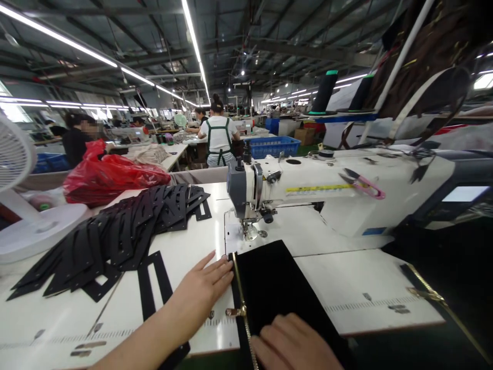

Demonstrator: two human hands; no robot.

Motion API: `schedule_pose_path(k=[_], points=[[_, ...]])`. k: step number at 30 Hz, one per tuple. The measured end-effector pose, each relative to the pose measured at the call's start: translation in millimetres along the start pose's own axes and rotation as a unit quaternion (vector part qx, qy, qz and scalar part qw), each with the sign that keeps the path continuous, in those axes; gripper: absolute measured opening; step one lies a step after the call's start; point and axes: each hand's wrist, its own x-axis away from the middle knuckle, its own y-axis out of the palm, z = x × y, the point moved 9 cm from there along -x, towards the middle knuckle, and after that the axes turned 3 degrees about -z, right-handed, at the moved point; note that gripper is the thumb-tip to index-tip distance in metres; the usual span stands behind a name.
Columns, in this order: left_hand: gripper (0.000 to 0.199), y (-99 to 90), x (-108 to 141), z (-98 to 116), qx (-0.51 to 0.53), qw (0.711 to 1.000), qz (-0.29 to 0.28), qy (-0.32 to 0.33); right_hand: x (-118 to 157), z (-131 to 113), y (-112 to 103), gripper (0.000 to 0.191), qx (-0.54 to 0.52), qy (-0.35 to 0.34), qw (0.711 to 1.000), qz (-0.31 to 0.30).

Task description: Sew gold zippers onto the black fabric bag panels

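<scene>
A black fabric panel [281,288] with a gold metal zipper [239,282] along its left edge lies on the white sewing table, its far end just before the needle area of the sewing machine [249,226]. My left hand [211,281] lies flat with fingers stretched, fingertips touching the zipper's far end. Below it, the gold zipper pull [235,311] points left. Closer to me, my right hand [295,344] rests on the panel beside the zipper, fingers curled and slightly blurred; whatever is under them is hidden.
Black cut pieces [127,226] are piled at the left, with a loose one [162,275] beside my left forearm. A red plastic bag [111,174] and a white fan [23,216] stand behind. Another zipper [435,295] hangs at the right edge. A person [219,133] works farther back.
</scene>
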Motion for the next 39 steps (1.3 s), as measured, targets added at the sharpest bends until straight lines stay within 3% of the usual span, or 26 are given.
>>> schedule_pose_path(k=[1, 2, 4, 5, 8, 14, 19, 23, 26, 29, 30, 32, 35, 39], points=[[0.037, 5.4, 6, -3, 0.024, 0.999, -0.025, -0.038, 2, 21, -1, 0.032, -0.016, 0.041, 0.999, -0.012], [0.045, 8.7, 10, -3, 0.051, 0.995, -0.048, -0.071, 7, 53, -2, 0.031, -0.017, 0.134, 0.990, -0.026], [0.081, 13.3, 11, 1, 0.096, 0.985, -0.095, -0.108, 27, 119, 4, 0.034, -0.032, 0.328, 0.942, -0.068], [0.097, 16.2, 8, 5, 0.111, 0.980, -0.121, -0.114, 37, 144, 12, 0.037, -0.053, 0.393, 0.913, -0.093], [0.105, 22.7, -8, 7, 0.126, 0.973, -0.157, -0.116, 44, 183, 36, 0.035, -0.088, 0.441, 0.885, -0.119], [0.105, 33.6, -38, -10, 0.121, 0.976, -0.150, -0.102, 42, 217, 63, 0.032, -0.136, 0.487, 0.857, -0.094], [0.110, 38.7, -47, -19, 0.122, 0.972, -0.172, -0.107, 38, 235, 67, 0.029, -0.112, 0.471, 0.867, -0.121], [0.121, 39.9, -52, -20, 0.131, 0.966, -0.191, -0.112, 28, 234, 60, 0.019, -0.009, 0.427, 0.891, -0.154], [0.120, 43.1, -51, -21, 0.124, 0.963, -0.211, -0.115, 16, 214, 52, 0.020, 0.059, 0.386, 0.905, -0.172], [0.121, 46.3, -49, -22, 0.122, 0.961, -0.219, -0.114, 4, 168, 45, 0.035, 0.077, 0.288, 0.938, -0.175], [0.122, 47.2, -48, -22, 0.124, 0.961, -0.218, -0.114, 1, 143, 46, 0.044, 0.074, 0.201, 0.959, -0.186], [0.121, 49.4, -47, -22, 0.133, 0.961, -0.213, -0.113, 7, 103, 50, 0.059, 0.053, 0.079, 0.970, -0.224], [0.115, 49.8, -48, -21, 0.157, 0.963, -0.186, -0.116, 20, 85, 53, 0.069, 0.068, 0.051, 0.965, -0.249], [0.108, 33.3, -39, -17, 0.206, 0.961, -0.147, -0.108, 9, 82, 60, 0.068, 0.077, 0.042, 0.972, -0.216]])
